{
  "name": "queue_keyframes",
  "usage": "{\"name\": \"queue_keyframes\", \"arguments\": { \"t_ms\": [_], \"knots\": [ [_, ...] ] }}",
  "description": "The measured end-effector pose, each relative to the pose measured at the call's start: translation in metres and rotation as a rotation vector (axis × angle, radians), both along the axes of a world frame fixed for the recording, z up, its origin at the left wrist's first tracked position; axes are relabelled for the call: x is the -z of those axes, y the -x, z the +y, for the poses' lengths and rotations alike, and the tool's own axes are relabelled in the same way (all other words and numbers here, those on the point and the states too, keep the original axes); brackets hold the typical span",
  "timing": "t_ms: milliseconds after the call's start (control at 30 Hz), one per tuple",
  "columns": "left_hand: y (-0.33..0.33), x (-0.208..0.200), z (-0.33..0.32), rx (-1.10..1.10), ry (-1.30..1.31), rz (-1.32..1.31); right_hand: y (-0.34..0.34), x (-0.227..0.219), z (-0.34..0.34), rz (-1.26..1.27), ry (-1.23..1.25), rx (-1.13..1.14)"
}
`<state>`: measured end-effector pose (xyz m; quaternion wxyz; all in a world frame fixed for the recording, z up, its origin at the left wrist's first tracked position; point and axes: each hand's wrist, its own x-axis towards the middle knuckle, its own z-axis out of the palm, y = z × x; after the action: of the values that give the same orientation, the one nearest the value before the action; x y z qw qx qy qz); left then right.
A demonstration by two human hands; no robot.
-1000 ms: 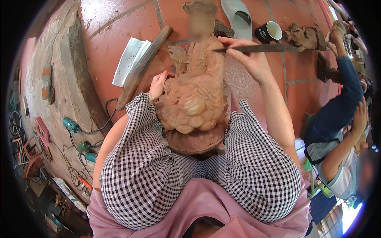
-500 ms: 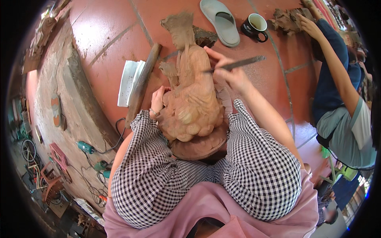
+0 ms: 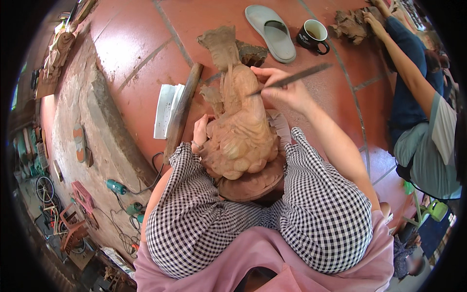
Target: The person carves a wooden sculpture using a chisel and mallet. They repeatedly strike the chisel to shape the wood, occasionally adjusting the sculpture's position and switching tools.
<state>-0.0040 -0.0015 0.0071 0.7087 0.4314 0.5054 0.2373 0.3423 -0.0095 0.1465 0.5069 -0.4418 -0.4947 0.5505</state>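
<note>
Since a second ago the view has tipped further forward, so the statue's head, the slipper and the mug now sit well inside the picture, and the tool has dropped from lying level across the top of the figure to slanting down onto its shoulder.

A wooden statue [image 3: 241, 129] of a seated robed figure lies tilted across the person's lap, its round base [image 3: 253, 182] wedged between the two knees in checked trousers [image 3: 321, 219] and its head pointing away over the red tiled floor [image 3: 141, 44]. I judge it is held this way so that the legs clamp the weight and the upper body is presented to the tool.

The left hand [image 3: 200, 132] is cupped against the statue's left side, fingers pressed flat to the wood, bracing it rather than closing round anything. The right hand [image 3: 284, 90] is clenched around a slim metal carving tool [image 3: 292, 78], whose tip rests on the statue near the shoulder and whose long end sticks out to the right.

Beside the statue on the floor lie a long wooden stick [image 3: 182, 109] and a folded white paper [image 3: 165, 109], touching each other. Further off are a grey slipper [image 3: 271, 31] and a dark mug [image 3: 314, 35]. Another person's arm [image 3: 401, 53], in a blue sleeve, reaches to a rough wood piece [image 3: 352, 24] at the upper right. Power tools [image 3: 116, 186] with cords lie on the concrete at the left.
</note>
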Motion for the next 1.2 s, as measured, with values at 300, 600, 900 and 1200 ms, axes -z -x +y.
{"name": "queue_keyframes", "arguments": {
  "t_ms": [300,600,900,1200],
  "knots": [
    [-0.012,-0.018,-0.001,-0.011,0.059,0.031,0.002,-0.025,0.009,-0.248,-0.04,-0.014],
    [-0.007,-0.007,0.0,-0.011,0.028,-0.003,0.012,-0.053,0.012,-0.494,0.083,-0.024],
    [-0.013,-0.011,-0.003,-0.069,0.056,0.032,0.016,-0.069,0.03,-0.577,0.111,0.02],
    [-0.01,-0.006,-0.002,-0.032,0.002,0.056,0.012,-0.061,0.038,-0.608,0.049,0.021]
  ]
}}
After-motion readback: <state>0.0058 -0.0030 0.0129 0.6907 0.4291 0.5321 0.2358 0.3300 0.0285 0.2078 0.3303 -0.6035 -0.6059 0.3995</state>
